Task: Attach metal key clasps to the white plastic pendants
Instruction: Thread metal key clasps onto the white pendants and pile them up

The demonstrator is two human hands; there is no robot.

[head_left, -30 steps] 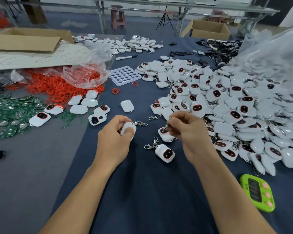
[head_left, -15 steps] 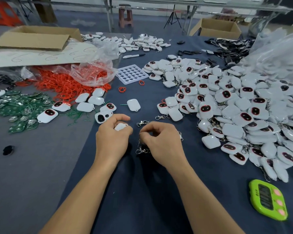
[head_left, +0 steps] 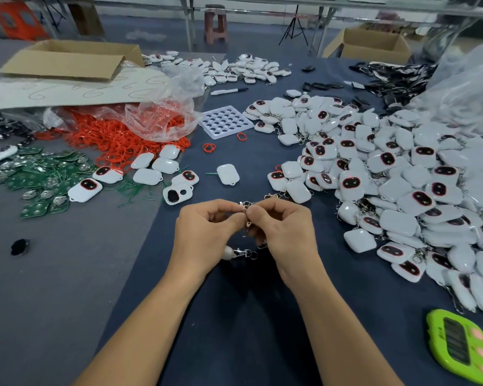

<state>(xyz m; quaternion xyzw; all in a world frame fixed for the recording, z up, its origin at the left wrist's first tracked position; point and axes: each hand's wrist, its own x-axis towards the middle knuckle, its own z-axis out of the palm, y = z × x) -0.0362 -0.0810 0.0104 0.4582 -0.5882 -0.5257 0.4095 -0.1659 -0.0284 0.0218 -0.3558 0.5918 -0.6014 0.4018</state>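
Head camera: A person's left hand and right hand met fingertip to fingertip above the dark blue desk. Both pinched a small metal key clasp between thumb and forefinger, with the other fingers curled in. Part of the clasp hung down in the gap between the two hands.

Just below the left hand, the edge of a white pendant showed with a second clasp on it. It could not be told whether that pendant was held or lay on the desk.

A broad pile of white pendants, many with a dark red-rimmed oval face and some already with clasps, filled the desk to the right of the hands. One lone pendant lay face down beyond the hands, well apart from the pile. A loose clasp lay at the pile's near edge, just beyond the right hand.

To the left lay a heap of red rings spilling from a clear bag, green circuit boards and a few more white shells. A white tray with round holes sat beyond the lone pendant. A lime-green timer lay at the near right of the desk.
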